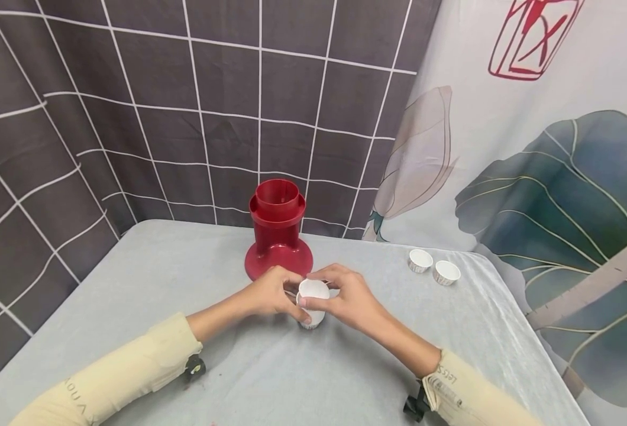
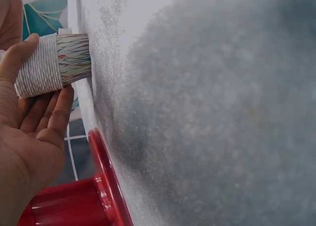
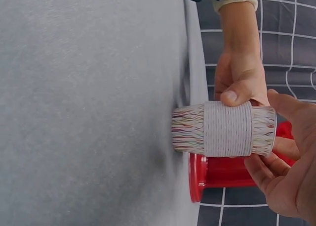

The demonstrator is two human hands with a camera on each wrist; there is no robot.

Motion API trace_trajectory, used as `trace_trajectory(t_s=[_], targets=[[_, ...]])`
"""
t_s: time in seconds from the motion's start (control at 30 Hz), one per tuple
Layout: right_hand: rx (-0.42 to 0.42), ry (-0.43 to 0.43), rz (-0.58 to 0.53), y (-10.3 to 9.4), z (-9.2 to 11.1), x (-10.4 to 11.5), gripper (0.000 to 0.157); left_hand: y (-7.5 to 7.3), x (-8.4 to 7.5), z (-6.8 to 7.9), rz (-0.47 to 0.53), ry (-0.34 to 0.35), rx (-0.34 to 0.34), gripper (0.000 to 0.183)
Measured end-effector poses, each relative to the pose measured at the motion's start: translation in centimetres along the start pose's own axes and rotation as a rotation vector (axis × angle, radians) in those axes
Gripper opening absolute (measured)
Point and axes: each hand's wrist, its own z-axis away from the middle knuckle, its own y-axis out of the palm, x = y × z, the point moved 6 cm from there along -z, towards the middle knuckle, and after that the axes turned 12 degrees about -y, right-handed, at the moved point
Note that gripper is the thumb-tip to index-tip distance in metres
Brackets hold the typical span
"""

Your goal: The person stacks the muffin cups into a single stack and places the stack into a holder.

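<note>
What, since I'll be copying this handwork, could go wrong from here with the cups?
1. The top cup stands proud of the nested stack, in the right hand's grip; the two could stick and tip together.
2. The left hand grips the stack's ribbed rims; too firm a squeeze might dent the cups, which look like paper.
3. The red stand is close beyond both hands, so a careless forward movement could bump it.
</note>
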Motion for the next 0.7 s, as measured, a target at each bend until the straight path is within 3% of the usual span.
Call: trace_trajectory(t_s=[0.47, 0.7], targets=[[0.076, -0.031, -0.024, 0.2, 1.0, -1.0, 0.043, 0.3, 0.1, -0.3, 0.007, 0.008, 0.023, 0.040], [0.101, 0.003, -0.046, 0.4, 1.0, -1.6, 0.048, 0.2, 0.3, -0.3, 0.017, -0.015, 0.016, 0.040]])
